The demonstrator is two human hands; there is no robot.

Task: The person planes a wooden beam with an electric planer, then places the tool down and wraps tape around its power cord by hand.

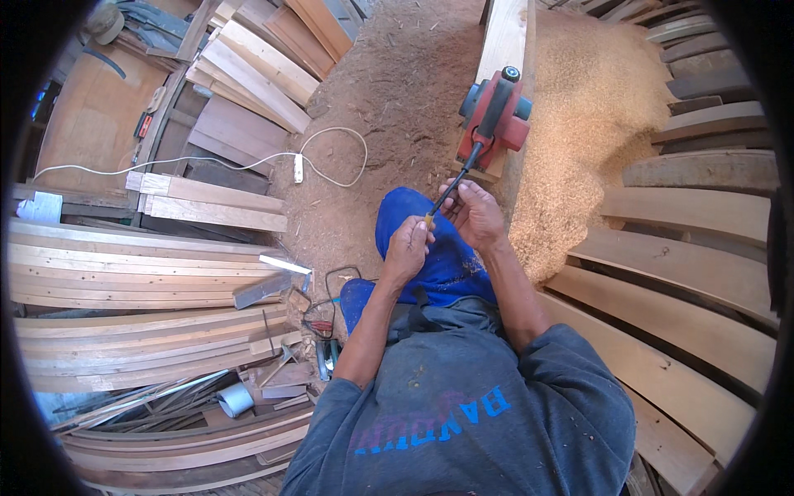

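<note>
A red electric hand planer [499,112] with a dark handle and bluish side parts rests on a pale wooden beam [506,37] in front of me. Its black power cord [465,172] runs back toward my lap. My left hand [408,248] is closed around the lower part of the cord, where a small yellowish piece [429,221] shows at the fingertips. A little farther up, my right hand [473,213] pinches the same cord between bent fingers. Both hands are over my blue-clad knee. The cord's end is hidden in my left hand.
Wood shavings [571,165] are heaped right of the beam. Long planks [678,260] line the right side, and stacked boards [141,269] fill the left. A white extension cord [298,168] with a socket crosses the ground at left. Tools with a dark cord [321,326] lie beside my left arm.
</note>
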